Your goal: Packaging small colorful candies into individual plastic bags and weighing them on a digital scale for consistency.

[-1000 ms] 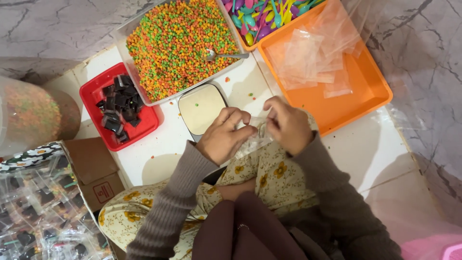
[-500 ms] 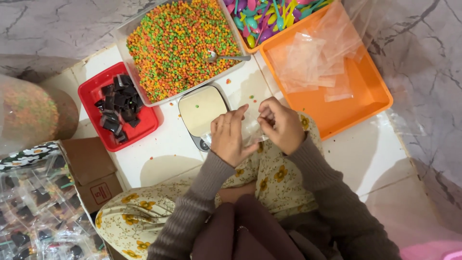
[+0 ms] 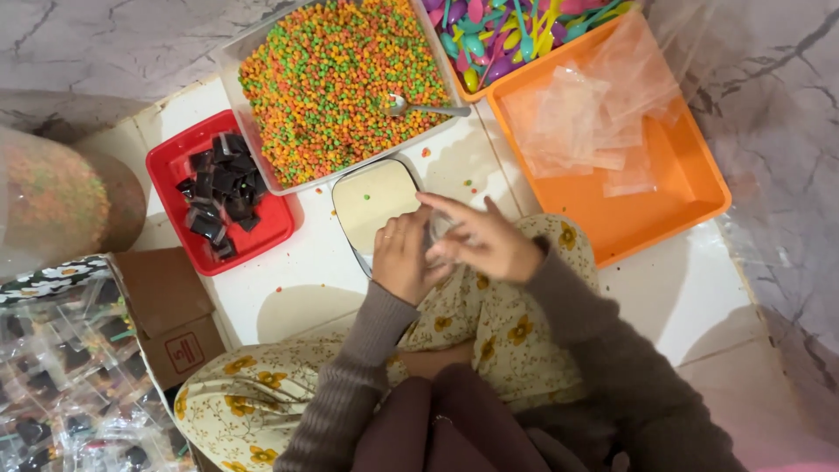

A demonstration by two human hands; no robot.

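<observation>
Small clear bag (image 3: 440, 229) sits pinched between both hands, right over the little pale-topped scale (image 3: 374, 203) on the white floor. Left to right: red tray (image 3: 269, 234) with dark wrapped pieces, big clear tub (image 3: 234, 80) heaped with orange, green and yellow pellets plus a metal spoon (image 3: 418, 107), a tub of colourful plastic spoons (image 3: 502, 39), and an orange tray (image 3: 673, 188) of empty clear bags. Left hand (image 3: 404, 258) fingers curl onto the bag; right hand (image 3: 482, 240) fingers grip its top. Since half a second ago both hands have drifted left, closer to the scale.
</observation>
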